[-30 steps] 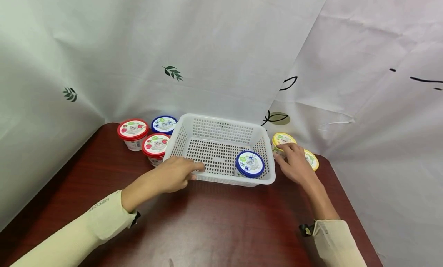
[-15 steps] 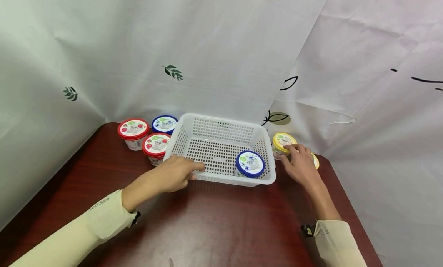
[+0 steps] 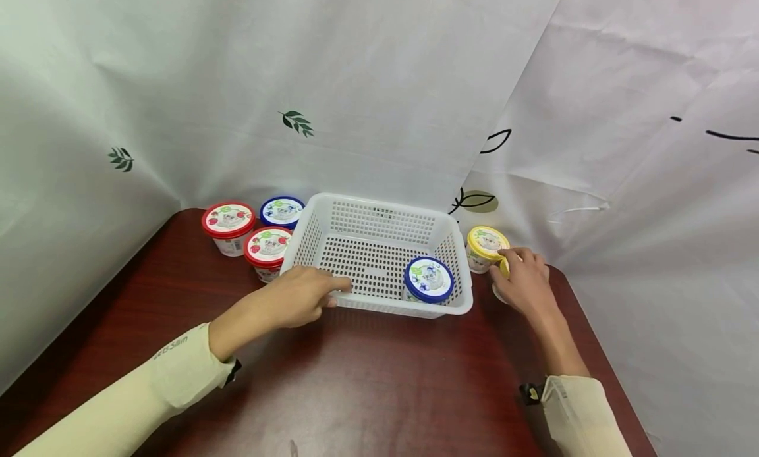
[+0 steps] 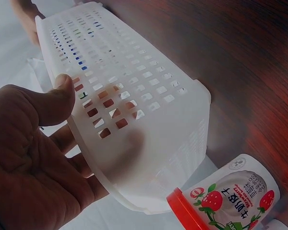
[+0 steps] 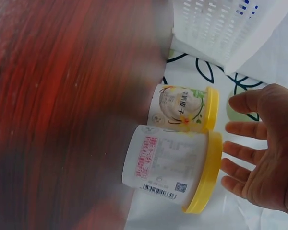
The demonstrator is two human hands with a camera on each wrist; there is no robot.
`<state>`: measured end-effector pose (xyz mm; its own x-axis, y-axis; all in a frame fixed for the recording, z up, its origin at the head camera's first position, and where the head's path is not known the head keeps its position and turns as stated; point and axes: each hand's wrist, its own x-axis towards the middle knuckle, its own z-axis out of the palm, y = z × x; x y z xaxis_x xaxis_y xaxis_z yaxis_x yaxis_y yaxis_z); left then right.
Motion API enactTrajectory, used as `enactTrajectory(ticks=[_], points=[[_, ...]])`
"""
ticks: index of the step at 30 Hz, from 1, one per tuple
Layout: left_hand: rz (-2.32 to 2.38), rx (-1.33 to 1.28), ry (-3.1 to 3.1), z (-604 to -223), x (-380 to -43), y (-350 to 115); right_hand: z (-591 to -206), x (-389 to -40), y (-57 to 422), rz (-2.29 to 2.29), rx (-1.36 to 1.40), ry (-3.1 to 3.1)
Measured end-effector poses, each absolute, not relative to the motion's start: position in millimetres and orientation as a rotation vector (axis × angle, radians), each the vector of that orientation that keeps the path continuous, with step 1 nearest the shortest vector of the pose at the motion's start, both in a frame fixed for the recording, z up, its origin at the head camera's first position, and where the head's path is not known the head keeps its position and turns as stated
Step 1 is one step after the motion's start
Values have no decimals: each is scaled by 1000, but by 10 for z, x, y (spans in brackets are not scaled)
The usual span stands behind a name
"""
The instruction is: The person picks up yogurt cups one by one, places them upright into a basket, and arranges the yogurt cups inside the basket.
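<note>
My left hand (image 3: 299, 297) grips the near left rim of a white perforated plastic basket (image 3: 391, 305); in the left wrist view the thumb lies outside the wall and the fingers inside. A tub with a blue lid (image 3: 428, 280) sits in the basket's right end. To the right of the basket, my right hand (image 3: 524, 282) hovers with spread fingers over a yellow-lidded tub (image 5: 170, 163), partly hiding it in the head view. The right wrist view shows the fingertips close above that lid. A second yellow-lidded tub (image 3: 486, 243) stands beside it, nearer the basket.
Left of the basket stand two red-lidded tubs, one at the back (image 3: 228, 226) and one nearer (image 3: 268, 249), whose label shows strawberries. Another blue-lidded tub (image 3: 281, 212) is behind them. A white curtain (image 3: 379, 114) borders the dark red wooden table (image 3: 379, 378).
My right hand has moved right, from the yellow-lidded tub nearest the basket to over the other one. My left hand and the basket have stayed put.
</note>
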<state>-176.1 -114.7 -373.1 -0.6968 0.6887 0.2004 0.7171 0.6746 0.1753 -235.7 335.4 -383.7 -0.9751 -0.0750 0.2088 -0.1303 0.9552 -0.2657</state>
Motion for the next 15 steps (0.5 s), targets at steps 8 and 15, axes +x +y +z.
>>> enactTrajectory(ticks=[8,15], points=[[-378,-1166,-2771,-3734,-1764,-1155,-3856,-2381,3445,397,141,-2912],[-384,-1179,-2765,-3727,-1765,-1158,-3868,-2377,3502,420,109,-2925]])
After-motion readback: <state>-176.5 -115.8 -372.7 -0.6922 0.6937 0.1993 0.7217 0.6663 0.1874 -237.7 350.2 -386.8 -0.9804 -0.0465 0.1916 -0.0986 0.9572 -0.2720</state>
